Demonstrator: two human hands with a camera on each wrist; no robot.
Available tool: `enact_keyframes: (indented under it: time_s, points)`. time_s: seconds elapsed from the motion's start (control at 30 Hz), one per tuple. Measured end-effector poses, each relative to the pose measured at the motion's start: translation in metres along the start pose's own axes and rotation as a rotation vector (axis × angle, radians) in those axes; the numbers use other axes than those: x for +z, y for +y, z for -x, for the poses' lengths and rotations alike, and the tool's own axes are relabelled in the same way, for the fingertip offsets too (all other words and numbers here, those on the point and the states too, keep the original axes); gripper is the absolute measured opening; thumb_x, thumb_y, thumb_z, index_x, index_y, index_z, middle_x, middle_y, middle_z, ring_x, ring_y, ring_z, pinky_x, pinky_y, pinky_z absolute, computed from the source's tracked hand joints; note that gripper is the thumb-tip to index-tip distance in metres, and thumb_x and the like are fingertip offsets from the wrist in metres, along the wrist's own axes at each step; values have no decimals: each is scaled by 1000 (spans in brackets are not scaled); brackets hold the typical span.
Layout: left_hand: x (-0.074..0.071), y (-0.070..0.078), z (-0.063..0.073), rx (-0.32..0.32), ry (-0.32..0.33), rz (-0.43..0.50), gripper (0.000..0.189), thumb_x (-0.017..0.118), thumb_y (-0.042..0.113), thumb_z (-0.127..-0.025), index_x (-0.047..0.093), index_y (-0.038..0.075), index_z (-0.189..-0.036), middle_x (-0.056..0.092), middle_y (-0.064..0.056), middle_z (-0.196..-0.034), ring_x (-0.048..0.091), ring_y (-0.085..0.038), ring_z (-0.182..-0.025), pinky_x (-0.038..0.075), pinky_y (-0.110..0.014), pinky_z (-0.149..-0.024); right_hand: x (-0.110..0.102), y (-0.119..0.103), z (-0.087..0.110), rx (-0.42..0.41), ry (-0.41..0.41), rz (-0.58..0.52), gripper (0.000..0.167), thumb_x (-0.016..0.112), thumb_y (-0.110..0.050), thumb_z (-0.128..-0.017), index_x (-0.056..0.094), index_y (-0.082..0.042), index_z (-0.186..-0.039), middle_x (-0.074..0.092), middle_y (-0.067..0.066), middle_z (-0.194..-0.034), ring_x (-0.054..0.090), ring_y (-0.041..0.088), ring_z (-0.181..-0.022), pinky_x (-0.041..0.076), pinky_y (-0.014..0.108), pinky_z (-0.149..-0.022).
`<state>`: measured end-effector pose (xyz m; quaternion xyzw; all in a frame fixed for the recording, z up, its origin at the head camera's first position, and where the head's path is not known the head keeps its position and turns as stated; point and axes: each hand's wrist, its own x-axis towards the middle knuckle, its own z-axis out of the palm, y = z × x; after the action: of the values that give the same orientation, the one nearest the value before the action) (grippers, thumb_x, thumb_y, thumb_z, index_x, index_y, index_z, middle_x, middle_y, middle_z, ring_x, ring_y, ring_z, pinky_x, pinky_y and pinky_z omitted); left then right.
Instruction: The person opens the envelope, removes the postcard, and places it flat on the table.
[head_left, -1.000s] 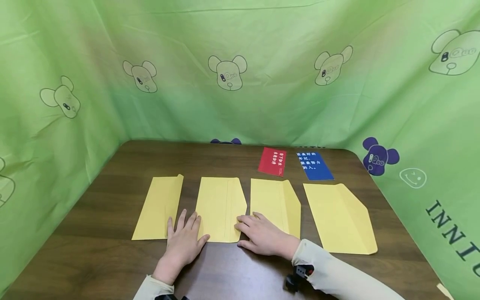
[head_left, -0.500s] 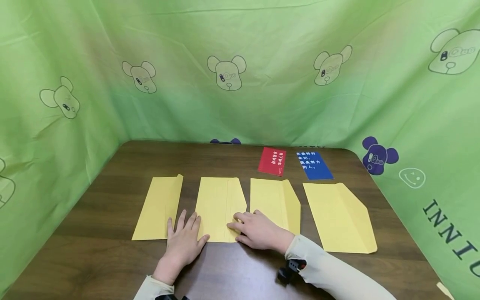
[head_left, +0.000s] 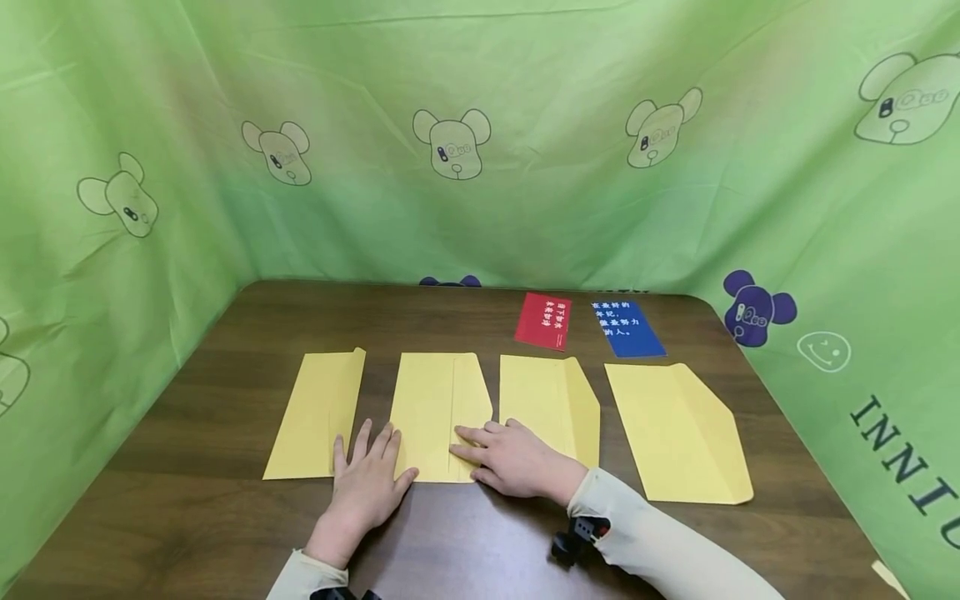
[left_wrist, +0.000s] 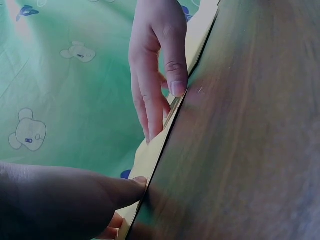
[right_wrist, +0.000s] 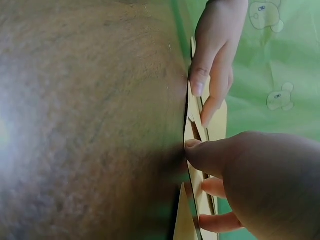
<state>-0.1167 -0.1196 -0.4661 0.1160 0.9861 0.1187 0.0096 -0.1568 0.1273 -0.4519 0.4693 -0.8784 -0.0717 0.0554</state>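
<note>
Several yellow paper envelopes lie in a row on the table. My left hand (head_left: 367, 483) is spread flat, its fingertips and thumb at the left edge of the second envelope from the left (head_left: 423, 417). Over that envelope's right part, the fingers of my right hand (head_left: 521, 462) rest with their tips at the lengthwise line. This hand's thumb touches the near edge, as the right wrist view also shows. Its palm and wrist cover the near left corner of the third envelope (head_left: 532, 400). The leftmost envelope (head_left: 303, 425) lies just beyond my left fingers.
The rightmost envelope (head_left: 667, 433) lies with its flap spread out to the right. A red card (head_left: 543, 321) and a blue card (head_left: 630, 329), both with white writing, lie at the back right. Green printed cloth (head_left: 360, 225) hangs around the brown table (head_left: 172, 483).
My right hand has slid left, from the second envelope's right edge to its lengthwise line. My left hand stays in place.
</note>
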Motion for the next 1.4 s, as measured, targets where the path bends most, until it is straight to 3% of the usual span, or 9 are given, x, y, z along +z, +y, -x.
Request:
enact_keyframes:
  time_s: [0.4,0.63,0.97,1.4]
  points:
    - [-1,1,0,2,3,1,62,57,42,-98,50,0,-143,43,-16,-151,23,-42,-145,7,-70,-111,-1,-1,-5,8,-37,46,44,55,-39,-100,57,-25,-142,51,1,-143,53,19,-117,49,41,-77]
    - [-2,2,0,3,-2,2,62,57,43,-99,49,0,-144,42,-16,-152,23,-41,-145,7,-70,-111,-3,3,-1,58,-111,-38,52,51,-39,-102,46,-20,-151,45,-5,-151,50,16,-115,44,39,-83]
    - [-3,1,1,0,-6,1,63,57,43,-98,49,0,-144,43,-15,-152,23,-41,-145,8,-70,-111,-8,5,-2,40,-155,-71,50,53,-38,-102,48,-24,-149,44,-5,-153,50,17,-115,44,39,-83]
    - [-5,2,1,5,-2,8,62,58,42,-98,49,0,-143,43,-16,-152,23,-41,-145,8,-71,-111,-8,5,-6,72,-95,-153,47,60,-34,-98,56,-19,-142,51,-3,-146,53,19,-115,46,39,-82]
